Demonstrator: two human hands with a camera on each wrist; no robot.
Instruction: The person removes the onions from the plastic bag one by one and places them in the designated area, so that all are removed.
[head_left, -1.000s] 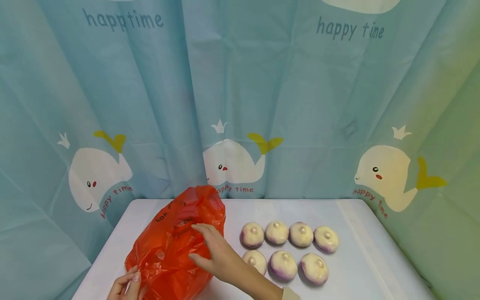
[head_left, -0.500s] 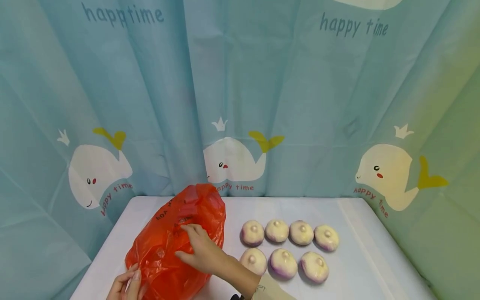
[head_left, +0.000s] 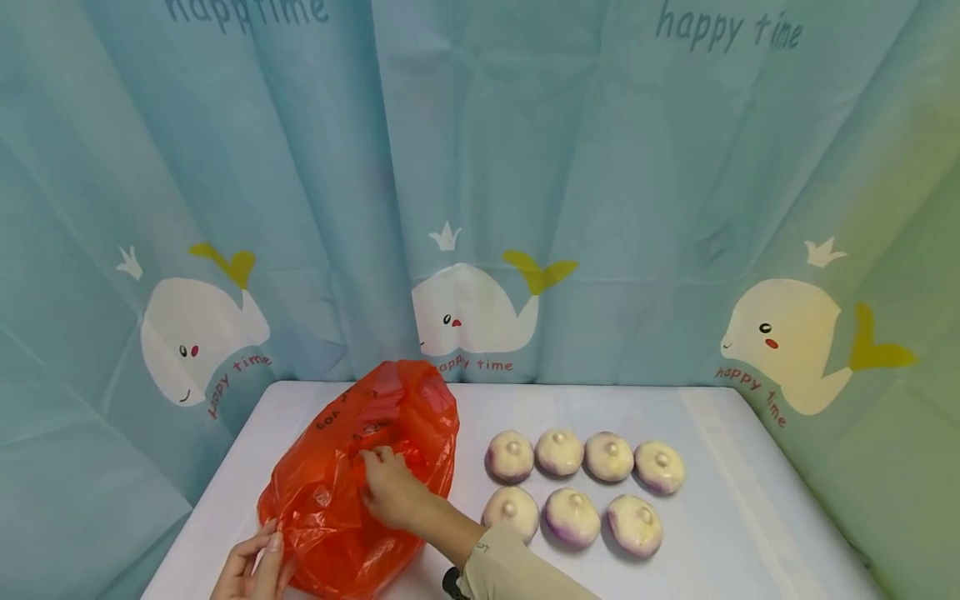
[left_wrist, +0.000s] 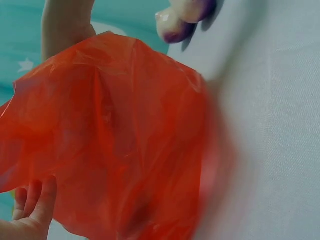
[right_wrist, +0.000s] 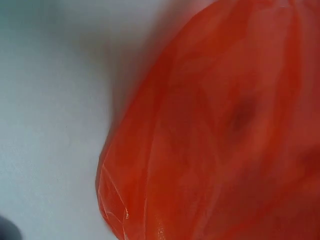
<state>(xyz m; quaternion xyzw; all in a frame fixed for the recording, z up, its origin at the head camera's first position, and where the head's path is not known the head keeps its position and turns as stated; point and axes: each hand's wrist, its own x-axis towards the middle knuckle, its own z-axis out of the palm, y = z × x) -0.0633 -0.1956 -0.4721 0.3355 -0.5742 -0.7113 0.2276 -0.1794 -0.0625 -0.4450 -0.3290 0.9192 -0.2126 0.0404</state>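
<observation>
A crumpled red plastic bag with dark lettering lies at the left of the white table. At its near left edge, my left hand pinches the plastic between thumb and fingers; in the left wrist view those fingers lie against the red film. My right hand reaches over the middle of the bag, its fingers drawn together on a bunched fold; the fingertips are partly hidden. Only the bag fills most of the right wrist view, without the hand.
Several glossy white-and-purple turnip-like vegetables, each with a small knob, stand in two rows right of the bag. The right forearm passes just left of the front row. A blue whale-print curtain hangs behind the white table.
My right hand has moved left and farther over the bag, and its spread fingers have come together on the plastic. The left hand keeps its place. The head view has tilted slightly down.
</observation>
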